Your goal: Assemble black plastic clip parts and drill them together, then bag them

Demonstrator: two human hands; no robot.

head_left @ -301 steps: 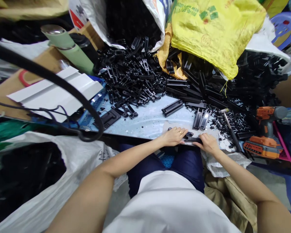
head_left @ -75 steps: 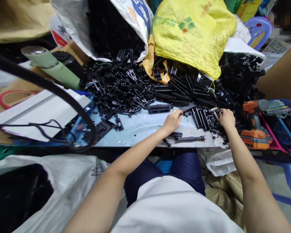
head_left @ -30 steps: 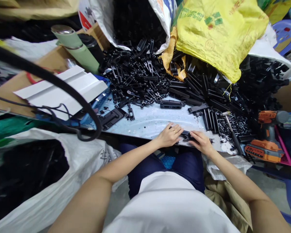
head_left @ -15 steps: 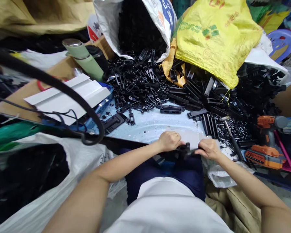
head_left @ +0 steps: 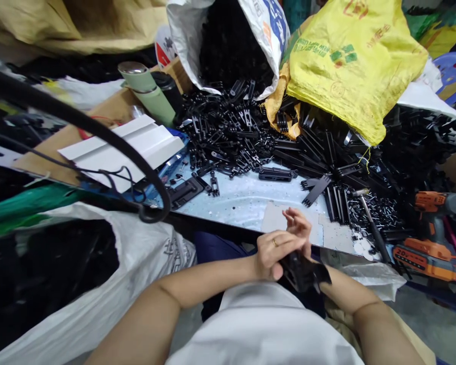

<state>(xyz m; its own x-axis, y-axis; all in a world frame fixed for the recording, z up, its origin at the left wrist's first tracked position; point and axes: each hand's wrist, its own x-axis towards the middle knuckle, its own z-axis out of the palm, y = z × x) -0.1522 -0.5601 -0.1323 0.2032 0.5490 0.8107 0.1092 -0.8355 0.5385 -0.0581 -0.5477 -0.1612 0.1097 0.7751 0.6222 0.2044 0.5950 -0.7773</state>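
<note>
My left hand, with a ring on one finger, is closed round a black plastic part just over my lap. The part is blurred, so its exact kind does not show; a flat dark flap sticks out on its right side. Directly behind it is my right hand, its fingers loosely bent upward and apart, the palm partly covered by my left hand. The part lies across the right palm and wrist area. Beyond the hands, a pale sheet lies at the front edge of the blue tabletop.
Piles of black plastic pieces spread below a white sack and a yellow sack. At right are a hammer, small screws and an orange cordless drill. A black cable arches across the left, near a green flask.
Both hands have drawn together and come closer to my body with the black part. The right hand's fingers have loosened and lifted. A forked black strip on the table lies at a different angle.
</note>
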